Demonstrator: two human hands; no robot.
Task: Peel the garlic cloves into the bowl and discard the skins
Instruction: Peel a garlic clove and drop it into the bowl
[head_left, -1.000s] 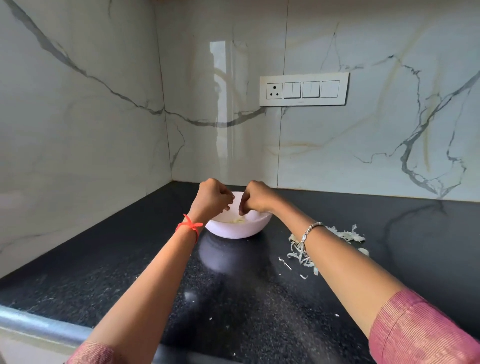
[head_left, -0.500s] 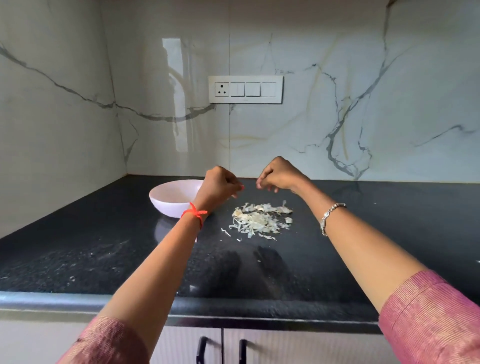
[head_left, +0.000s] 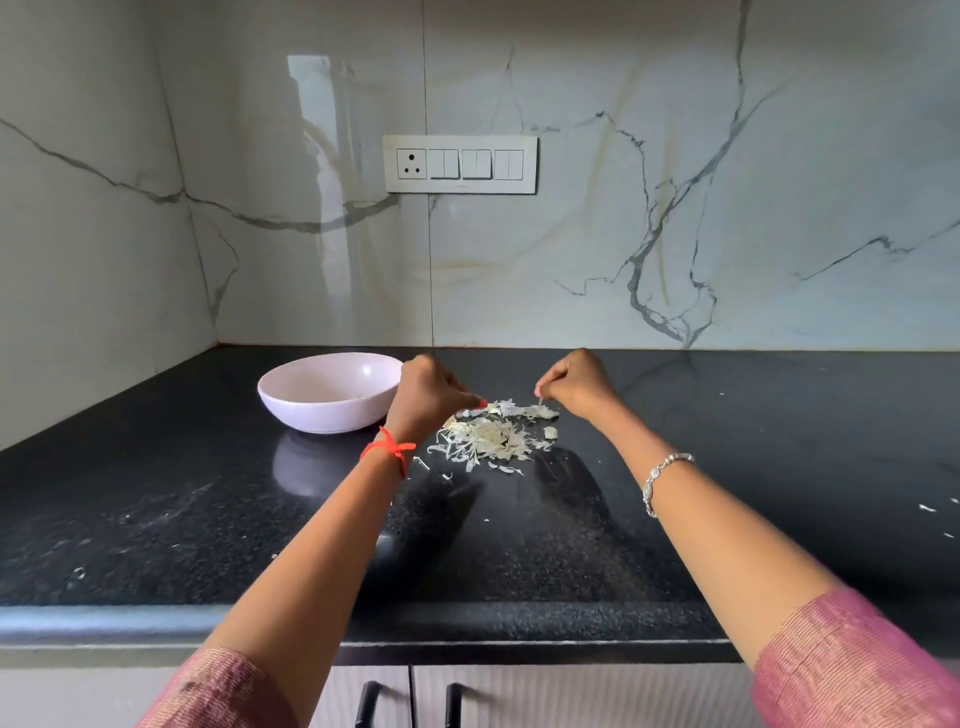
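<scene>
A white bowl (head_left: 322, 395) stands on the black counter at the back left, with only a small pale bit showing inside near its right rim. A pile of garlic skins (head_left: 493, 439) lies on the counter to the right of it. My left hand (head_left: 426, 395) hovers at the pile's left edge with its fingers curled, and the inside of the fist is hidden. Over the pile's far right edge, my right hand (head_left: 576, 384) pinches a thin strip of garlic skin (head_left: 540, 401) that hangs from the fingertips.
The black counter (head_left: 208, 519) runs to marble walls at the back and left. A switch plate (head_left: 460, 163) is on the back wall. A few stray skin flakes (head_left: 927, 508) lie at the far right. Cabinet handles show below the counter's front edge.
Both hands left the bowl and moved right to the skin pile. They now sit lower and wider apart over it, and a strip of skin hangs from the right fingertips.
</scene>
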